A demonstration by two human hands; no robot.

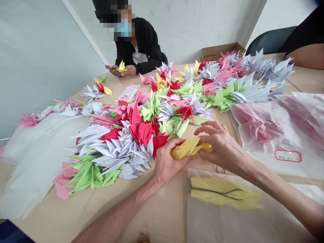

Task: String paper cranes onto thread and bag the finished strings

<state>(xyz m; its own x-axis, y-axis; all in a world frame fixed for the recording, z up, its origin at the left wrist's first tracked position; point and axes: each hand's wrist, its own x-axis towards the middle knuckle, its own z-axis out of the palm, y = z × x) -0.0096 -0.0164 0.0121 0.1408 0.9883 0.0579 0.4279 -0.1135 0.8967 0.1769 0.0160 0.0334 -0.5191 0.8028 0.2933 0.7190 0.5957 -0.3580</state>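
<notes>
From my remote seat I see the yellow folded-paper cranes (184, 149) in a loose, overlapping stack between my 2 hands, just above the worktop (162, 206) and beside the near edge of the pile of coloured folded-paper cranes (144, 133). My left hand (165, 163) grasps the body of the stack, fingers on the far side and thumb on the near side; my right hand (217, 145) pinches the yellow paper at the other end, its upper fingers lifted clear. I judge the stack to be very light, crisp along its creases but soft across its flat faces, so a hard squeeze would probably crush the folds. The layers look ready to slide over each other and fan out, and the thin points would likely bend first. I'd take hold across the thick middle with broad, gentle pressure, and touch single pieces near a folded edge rather than a tip. Nearer me, a translucent plastic bag (210, 222) shows more yellow paper and a dark cord (227, 193), partly under my right forearm.
</notes>
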